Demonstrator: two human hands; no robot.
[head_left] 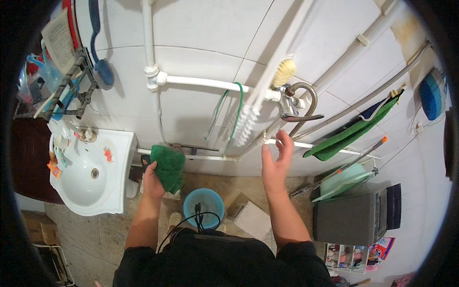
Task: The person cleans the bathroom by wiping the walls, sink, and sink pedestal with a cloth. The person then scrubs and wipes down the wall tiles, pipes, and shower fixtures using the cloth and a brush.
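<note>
A folded green cloth point(169, 167) is gripped in my left hand point(152, 181), the thumb lying over its near left edge. My right hand point(276, 165) is raised with nothing in it, thumb and fingers apart. Just above that hand is the metal lever point(302, 117) of a wall mixer tap point(288, 103); the fingers look apart from it, though depth is hard to judge. A white bristle brush point(245, 125) and a green cord loop point(238, 112) hang to the left of the tap. Below, between my forearms, a light blue bucket point(204, 195) stands on the floor.
A white washbasin point(117, 177) is at left beside a cluttered rack point(71, 91). Right of me stand a grey washing machine point(349, 217) and a pale green basin point(345, 179). Another green cloth point(334, 141) hangs on the wall. Near my feet is a white box-like object point(253, 220).
</note>
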